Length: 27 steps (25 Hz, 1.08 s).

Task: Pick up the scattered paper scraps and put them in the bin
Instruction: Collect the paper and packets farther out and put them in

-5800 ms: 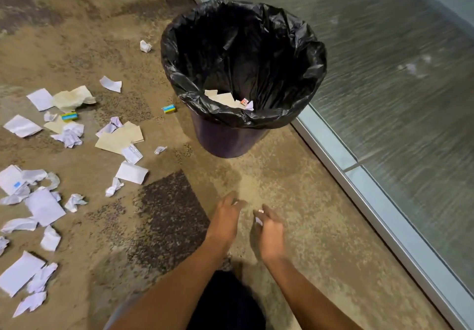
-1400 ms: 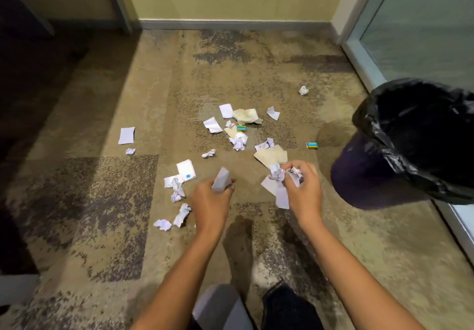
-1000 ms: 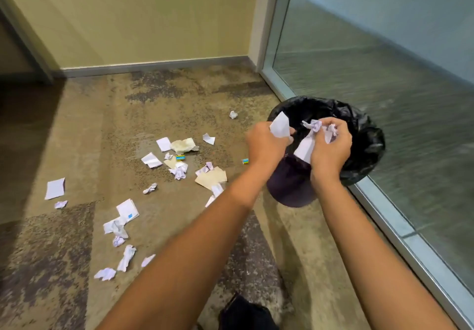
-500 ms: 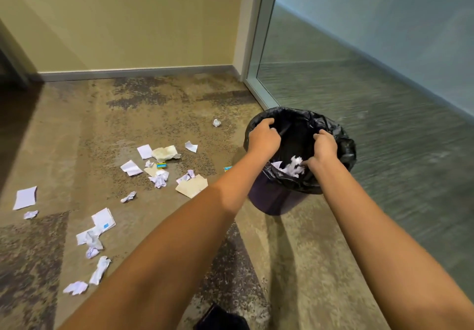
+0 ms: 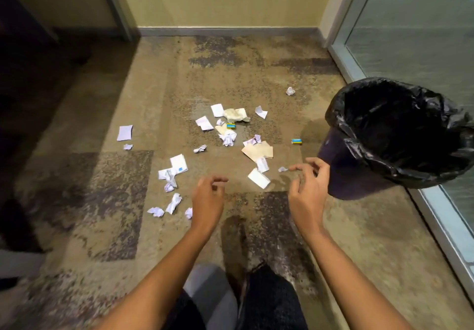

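Observation:
Several white and tan paper scraps lie scattered on the carpet ahead of me, among them a flat white piece (image 5: pixel 258 178), a tan sheet (image 5: pixel 257 151) and a crumpled cluster (image 5: pixel 169 175) to the left. The bin (image 5: pixel 359 173), lined with a black bag (image 5: pixel 400 127), stands at the right beside the glass. My left hand (image 5: pixel 207 201) hovers above the carpet with fingers curled apart and nothing in it. My right hand (image 5: pixel 309 191) is spread open just left of the bin, near a tiny scrap (image 5: pixel 282 169). Both hands hold nothing.
A glass partition with a metal frame (image 5: pixel 436 222) runs along the right side behind the bin. A yellow wall with a baseboard (image 5: pixel 225 31) closes the far end. A dark doorway area (image 5: pixel 28 78) lies at the left. Two small blue-and-yellow items (image 5: pixel 296 141) sit among the scraps.
Both hands dropped their paper scraps into the bin and pulled back from it. They now hang empty over the carpet, and my view has turned left and down to the scattered scraps.

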### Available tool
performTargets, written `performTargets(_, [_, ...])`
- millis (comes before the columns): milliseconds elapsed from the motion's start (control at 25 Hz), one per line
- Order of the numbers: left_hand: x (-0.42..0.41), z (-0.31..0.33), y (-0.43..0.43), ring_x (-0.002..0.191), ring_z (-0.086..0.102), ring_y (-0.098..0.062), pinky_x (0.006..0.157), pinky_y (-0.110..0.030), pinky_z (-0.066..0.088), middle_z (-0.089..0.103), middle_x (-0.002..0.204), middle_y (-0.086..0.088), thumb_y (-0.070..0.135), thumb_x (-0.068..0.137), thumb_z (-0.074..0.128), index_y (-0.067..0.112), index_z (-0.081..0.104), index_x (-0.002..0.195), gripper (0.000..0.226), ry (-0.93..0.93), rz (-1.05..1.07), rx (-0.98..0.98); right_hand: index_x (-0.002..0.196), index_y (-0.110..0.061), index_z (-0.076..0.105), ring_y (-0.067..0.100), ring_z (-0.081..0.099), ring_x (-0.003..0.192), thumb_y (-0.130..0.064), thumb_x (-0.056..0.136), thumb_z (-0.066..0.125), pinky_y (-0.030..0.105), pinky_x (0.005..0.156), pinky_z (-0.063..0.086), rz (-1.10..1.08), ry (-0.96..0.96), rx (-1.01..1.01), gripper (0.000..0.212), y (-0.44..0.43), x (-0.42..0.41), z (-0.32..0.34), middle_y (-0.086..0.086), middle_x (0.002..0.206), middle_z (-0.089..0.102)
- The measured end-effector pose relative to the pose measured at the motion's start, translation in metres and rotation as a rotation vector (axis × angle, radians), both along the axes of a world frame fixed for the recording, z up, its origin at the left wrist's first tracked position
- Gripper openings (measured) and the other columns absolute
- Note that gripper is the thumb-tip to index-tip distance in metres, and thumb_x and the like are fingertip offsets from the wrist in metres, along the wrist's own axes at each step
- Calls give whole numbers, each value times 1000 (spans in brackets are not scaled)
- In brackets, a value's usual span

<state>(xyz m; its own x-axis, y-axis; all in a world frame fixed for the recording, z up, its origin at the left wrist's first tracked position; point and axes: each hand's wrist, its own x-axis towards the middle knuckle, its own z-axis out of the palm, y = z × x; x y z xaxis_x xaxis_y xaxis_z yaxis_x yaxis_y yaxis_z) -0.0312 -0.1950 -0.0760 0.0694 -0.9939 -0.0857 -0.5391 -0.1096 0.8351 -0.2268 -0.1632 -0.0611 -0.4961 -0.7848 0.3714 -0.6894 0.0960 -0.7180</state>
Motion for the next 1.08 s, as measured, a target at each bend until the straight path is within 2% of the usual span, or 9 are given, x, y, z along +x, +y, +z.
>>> performTargets(80, [55, -39, 19, 78, 61, -12, 68, -20, 43, 65, 98, -2, 7, 88, 54, 15, 67, 96, 18, -120, 96, 102, 92, -6, 65, 28, 47, 110, 12, 78, 50, 35, 95, 39, 103, 38, 93, 27, -1, 24, -28, 18, 118, 45])
performTargets(160, [103, -74, 40, 92, 63, -27, 77, -31, 47, 63, 105, -11, 12, 88, 56, 10, 63, 103, 16, -293, 151, 275, 98, -3, 64, 31, 46, 114, 12, 78, 52, 35, 93, 41, 217, 132, 244, 28, -3, 45, -56, 19, 125, 44])
performTargets(280, [136, -110, 76, 108, 49, -40, 91, -43, 44, 43, 122, -20, 32, 85, 62, 11, 46, 120, 43, -525, 124, 649, 103, -10, 64, 33, 42, 121, 10, 77, 56, 43, 89, 50, 430, 247, 431, 34, -8, 74, -95, 18, 133, 40])
performTargets(400, [140, -132, 103, 116, 44, -42, 95, -43, 43, 34, 128, -22, 42, 82, 64, 14, 32, 128, 63, -613, 111, 834, 118, -22, 60, 34, 38, 127, 5, 82, 58, 43, 88, 53, 581, 299, 595, 45, -19, 107, -122, 14, 147, 30])
performTargets(520, [136, -143, 110, 111, 48, -38, 95, -39, 43, 37, 120, -18, 37, 82, 64, 16, 37, 119, 51, -610, 224, 875, 130, -33, 50, 34, 28, 135, 5, 87, 54, 36, 81, 54, 718, 282, 657, 58, -34, 137, -137, 9, 158, 6])
performTargets(680, [139, -155, 109, 90, 52, -33, 84, -38, 48, 44, 105, -16, 14, 82, 63, 11, 48, 105, 27, -505, 275, 791, 136, -38, 44, 34, 20, 140, 16, 80, 52, 38, 84, 51, 828, 304, 740, 78, -48, 166, -152, 2, 159, -3])
performTargets(880, [153, -156, 78, 80, 46, -28, 63, -37, 41, 54, 97, -19, -8, 78, 60, 6, 53, 96, 24, -534, 229, 451, 125, -23, 56, 31, 37, 128, 12, 76, 60, 40, 93, 47, 1001, 385, 614, 61, -55, 185, -168, 9, 148, 34])
performTargets(960, [154, -152, 51, 93, 46, -32, 68, -36, 39, 53, 106, -20, -11, 82, 51, 5, 55, 104, 28, -581, 247, 388, 110, -15, 62, 28, 51, 111, 15, 67, 66, 32, 75, 49, 990, 403, 558, 52, -58, 186, -173, 10, 126, 53])
performTargets(1080, [148, -146, 13, 104, 39, -36, 77, -40, 38, 46, 116, -22, -18, 81, 42, 3, 53, 117, 43, -530, 299, 319, 96, -17, 64, 19, 56, 93, 11, 60, 76, 24, 55, 48, 910, 363, 565, 48, -67, 179, -187, 2, 105, 58])
